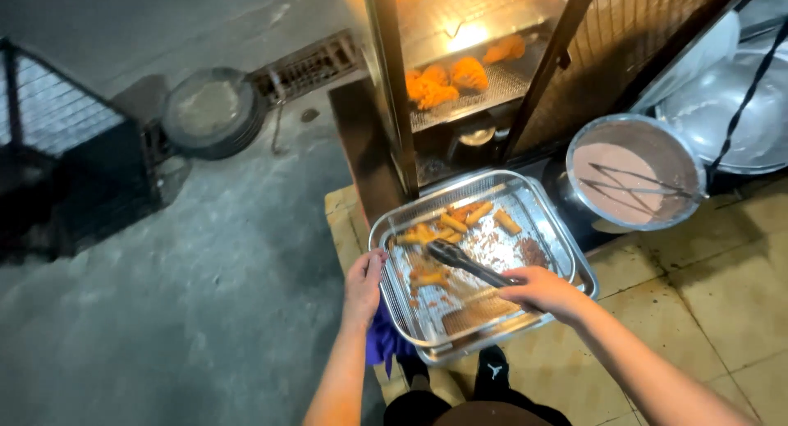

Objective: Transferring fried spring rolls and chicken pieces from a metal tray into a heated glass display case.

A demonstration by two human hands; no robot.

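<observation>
In the head view I see my left hand [364,280] gripping the left rim of a rectangular shiny metal tray [552,221], thumb on top of the edge. Under this hand a piece of purple cloth [383,342] hangs down. My right hand [542,290] is clenched around the handle end of a pair of dark metal tongs [464,262]. The long axis of the tongs runs diagonally over the tray, from my right hand at the lower right up to the tips at the upper left. The tips point to a group of golden fried sticks [451,222] which lie in the far half of the tray, among brown crumbs. If the tips are pressed together I cannot tell.

The tray is held above a floor of yellowish worn tiles [722,286], just in front of a glass warming cabinet with orange fried pieces [443,80] on its wire shelf. To the right stands a round metal pot with pinkish-brown batter [625,178], and a second pair of tongs [636,184] lies across it. On the left is grey concrete ground [164,311] with a round dark lid [212,112] and a black wire cage [57,147]. My black shoes [491,367] show below.
</observation>
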